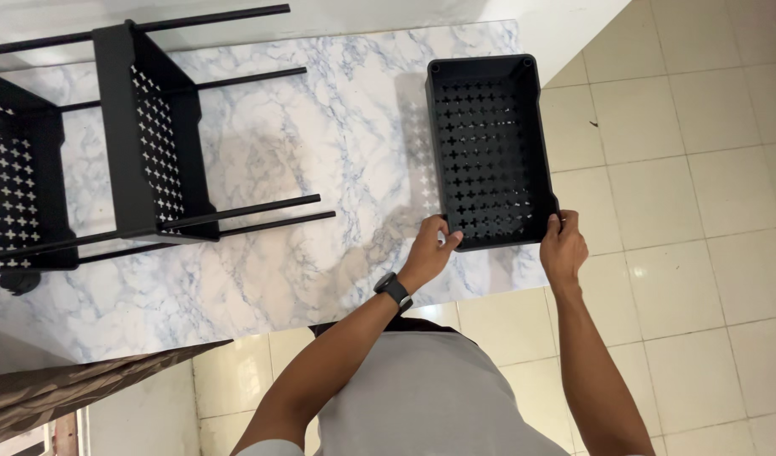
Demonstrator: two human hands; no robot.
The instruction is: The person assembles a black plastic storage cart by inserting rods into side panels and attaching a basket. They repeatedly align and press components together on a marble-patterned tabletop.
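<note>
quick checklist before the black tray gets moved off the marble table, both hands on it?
1. Left hand grips the near left corner of the black tray: ok.
2. Right hand grips the near right corner: ok.
3. Tray empty inside: ok.
4. Tray resting on the marble table or already lifted: cannot tell.
5. Tray apart from the partly built black rack lying on the table's left: ok.
6. Tray's far right corner hangs past the table edge: not ok.

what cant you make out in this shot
Head view only:
- Black tray: underside hidden by its own perforated floor.
- Left hand and right hand: fingertips hidden behind the tray's near wall.
- Black rack: left part cut off by the frame edge.
</note>
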